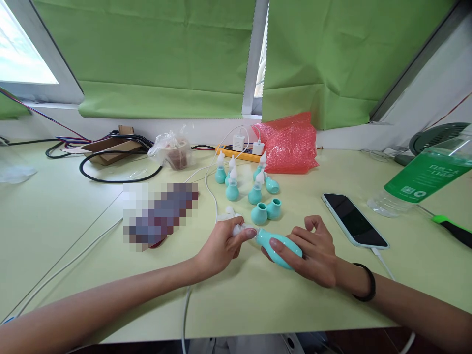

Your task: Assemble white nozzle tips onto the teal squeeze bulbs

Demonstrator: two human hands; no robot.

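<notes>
My left hand (223, 246) is closed around a clear-white plastic nozzle (240, 229), pinched between thumb and fingers. My right hand (313, 250) grips a turquoise squeeze bulb (280, 248), lying on its side with its neck pointing left. The nozzle's end meets the bulb's neck; my left thumb partly hides the joint, so I cannot tell how far it sits inside. Just beyond my hands stand two bare turquoise bulbs (259, 214) with round openings. Farther back are several bulbs with white nozzle tips fitted (232, 187), and one bulb (272, 185) lies tipped over.
A phone (356, 221) on a cable lies to the right, near a large green-labelled bottle (427, 172) on its side. A blurred-out object (162, 216) is on the left. A red bubble-wrap bag (287, 142), power strip (243, 155) and black cable (121, 179) lie at the back.
</notes>
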